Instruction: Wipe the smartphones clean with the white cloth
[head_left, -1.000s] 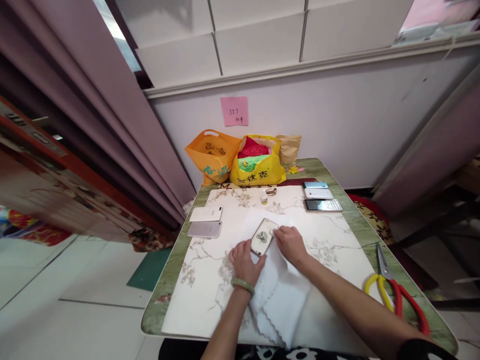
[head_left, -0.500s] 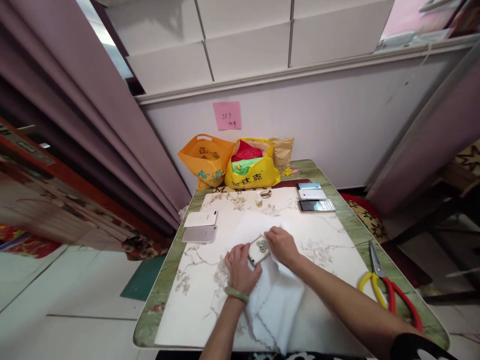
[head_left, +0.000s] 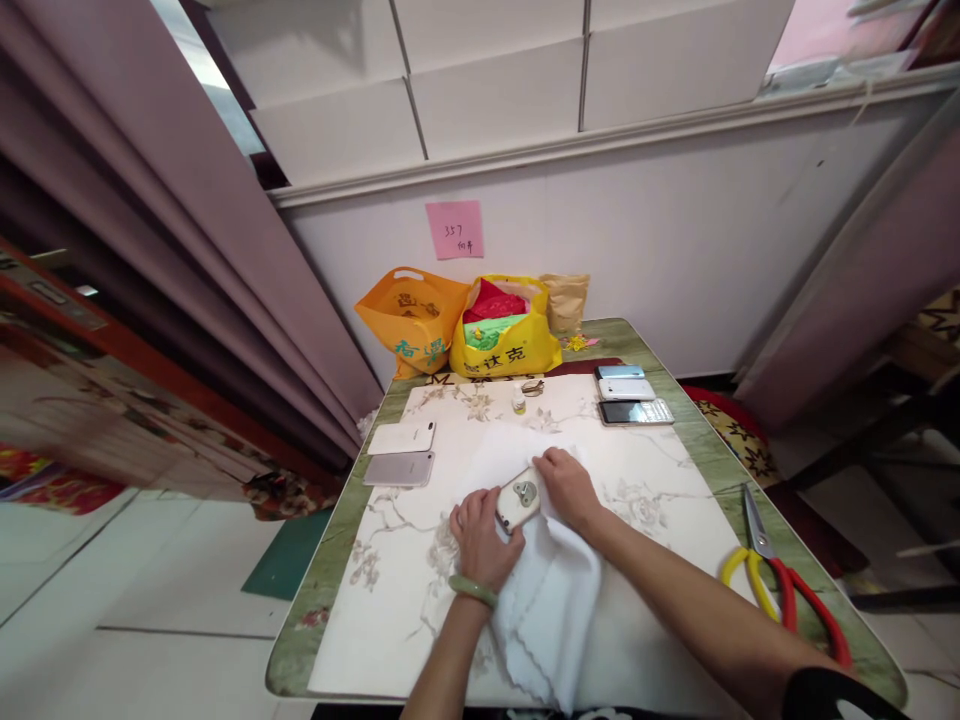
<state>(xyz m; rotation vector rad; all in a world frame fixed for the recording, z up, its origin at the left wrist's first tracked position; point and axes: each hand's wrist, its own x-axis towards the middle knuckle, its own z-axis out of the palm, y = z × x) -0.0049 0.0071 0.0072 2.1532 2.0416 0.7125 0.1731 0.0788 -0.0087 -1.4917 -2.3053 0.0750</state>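
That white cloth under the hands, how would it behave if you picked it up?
The cloth would probably hang limp, since it lies in soft folds. Its edge looks thin, so it is likely light for its size. Lifting it might tip or slide the phone that appears to rest on it.

On the wall (head_left: 637,220) above the desk's (head_left: 296,640) far edge, I read a handwritten 357 on a pink note (head_left: 455,230); the two characters beneath were unclear to me. At the far left corner, the orange bag (head_left: 416,318) bore 香 and apparently 遇 in teal. Beside it, the yellow bag (head_left: 511,350) showed 达克 in black. Lettering on the white phone (head_left: 401,438) near the left edge was too small to read.
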